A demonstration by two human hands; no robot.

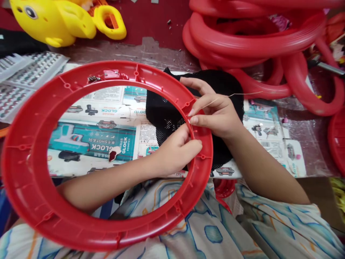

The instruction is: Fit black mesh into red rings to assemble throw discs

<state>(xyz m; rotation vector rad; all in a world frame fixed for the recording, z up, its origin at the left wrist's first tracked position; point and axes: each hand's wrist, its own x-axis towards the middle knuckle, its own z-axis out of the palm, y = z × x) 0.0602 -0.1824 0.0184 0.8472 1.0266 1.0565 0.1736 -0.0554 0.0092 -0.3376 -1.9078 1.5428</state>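
Observation:
A large red plastic ring (29, 180) is tilted across my lap and the bench edge, its ribbed hollow side facing me. My left arm passes through its opening, and my left hand (179, 149) is closed around the inner rim on the right. Close above it, my right hand (215, 111) pinches a thin copper-coloured wire (237, 94) against that same rim; the wire's loose end trails off to the right. In the ring's upper channel sit a small pink part (113, 74) and a coiled spring (93, 78). Behind both hands lies a black mesh cloth (229, 84).
Printed cardboard (107, 140) covers the bench under the ring. Several red rings (253, 39) are piled at the upper right. A yellow bird-shaped toy (54, 21) lies at the upper left, above trays of small metal parts (40, 68).

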